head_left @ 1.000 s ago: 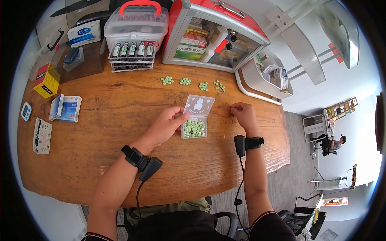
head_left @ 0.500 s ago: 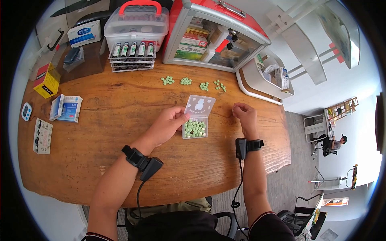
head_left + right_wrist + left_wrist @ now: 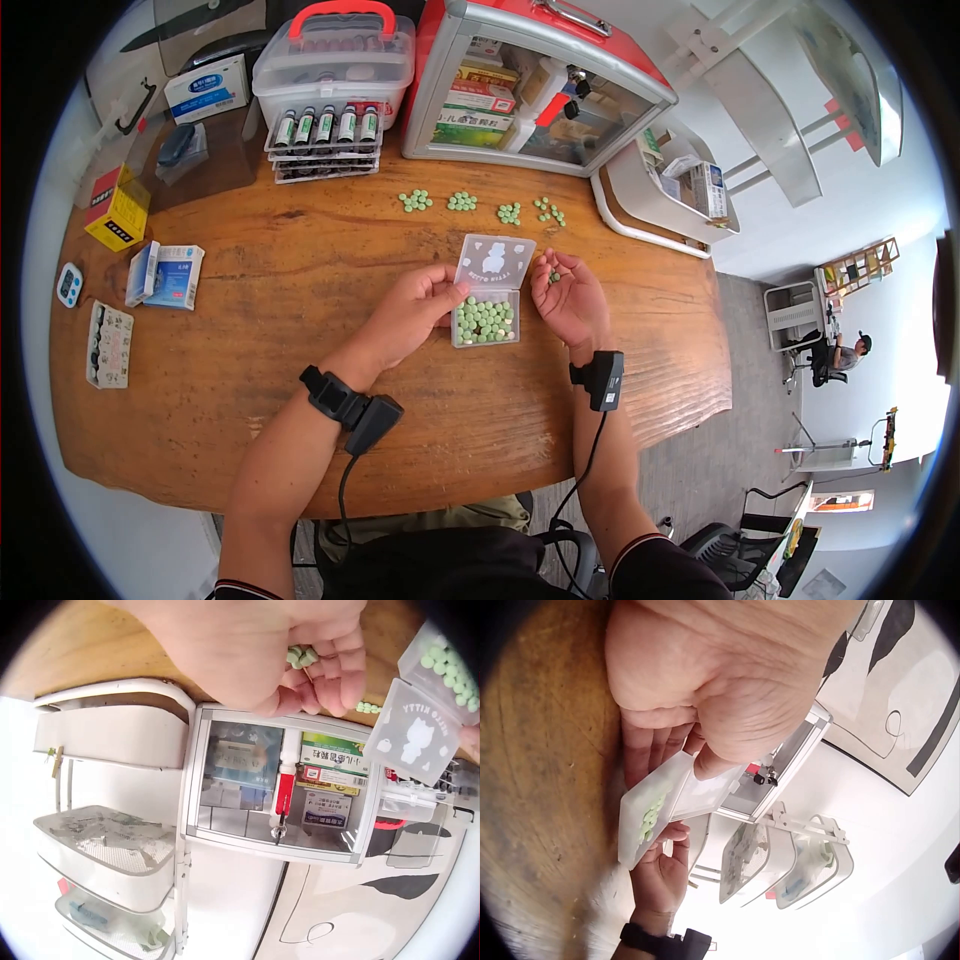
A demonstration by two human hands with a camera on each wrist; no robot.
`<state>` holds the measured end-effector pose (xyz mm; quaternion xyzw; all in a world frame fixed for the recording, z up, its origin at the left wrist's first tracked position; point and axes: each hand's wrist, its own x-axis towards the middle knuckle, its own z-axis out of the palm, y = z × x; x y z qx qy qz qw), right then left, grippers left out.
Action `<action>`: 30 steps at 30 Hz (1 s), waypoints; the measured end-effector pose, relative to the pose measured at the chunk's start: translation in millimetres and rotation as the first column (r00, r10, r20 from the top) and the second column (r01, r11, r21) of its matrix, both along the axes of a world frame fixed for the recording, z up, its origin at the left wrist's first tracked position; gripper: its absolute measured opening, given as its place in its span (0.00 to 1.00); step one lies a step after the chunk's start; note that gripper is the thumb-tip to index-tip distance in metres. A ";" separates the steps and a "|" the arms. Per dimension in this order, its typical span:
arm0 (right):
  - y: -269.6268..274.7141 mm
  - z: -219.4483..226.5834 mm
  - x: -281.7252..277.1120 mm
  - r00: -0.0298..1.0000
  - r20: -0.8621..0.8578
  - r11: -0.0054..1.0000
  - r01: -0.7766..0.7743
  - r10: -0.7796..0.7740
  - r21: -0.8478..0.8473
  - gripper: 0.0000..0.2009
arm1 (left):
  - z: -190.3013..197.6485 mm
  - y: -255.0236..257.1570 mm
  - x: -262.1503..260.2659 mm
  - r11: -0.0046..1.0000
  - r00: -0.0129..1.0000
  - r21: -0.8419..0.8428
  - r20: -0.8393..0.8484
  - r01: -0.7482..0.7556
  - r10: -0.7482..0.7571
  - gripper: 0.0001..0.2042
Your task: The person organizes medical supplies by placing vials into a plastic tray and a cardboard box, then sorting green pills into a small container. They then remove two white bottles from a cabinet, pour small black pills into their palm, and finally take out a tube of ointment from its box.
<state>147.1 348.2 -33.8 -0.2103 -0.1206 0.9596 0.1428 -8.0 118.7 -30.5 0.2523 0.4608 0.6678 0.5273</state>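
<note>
From the far left of the wooden table (image 3: 200, 405): white digital timer (image 3: 69, 285), red-and-yellow carton (image 3: 118, 208), blue-and-white medicine boxes (image 3: 178, 277). Next, clamped at its left side between thumb and fingers of the left hand (image 3: 405, 315): clear Hello Kitty pill box (image 3: 649, 792), with lid (image 3: 494, 263) raised and many round green tablets (image 3: 485, 320) inside. On the wood beyond the lid: four small clusters of like tablets (image 3: 462, 202). Just right of the box: the right hand (image 3: 575, 308), palm up, with fingers bent in together around a few loose tablets (image 3: 302, 656).
</note>
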 end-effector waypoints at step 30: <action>-25.3 11.1 16.3 0.987 0.091 0.955 0.100 -0.131 0.280 0.13 | 4.9 1.5 6.4 0.991 0.994 -0.106 -0.080 -0.080 0.072 0.12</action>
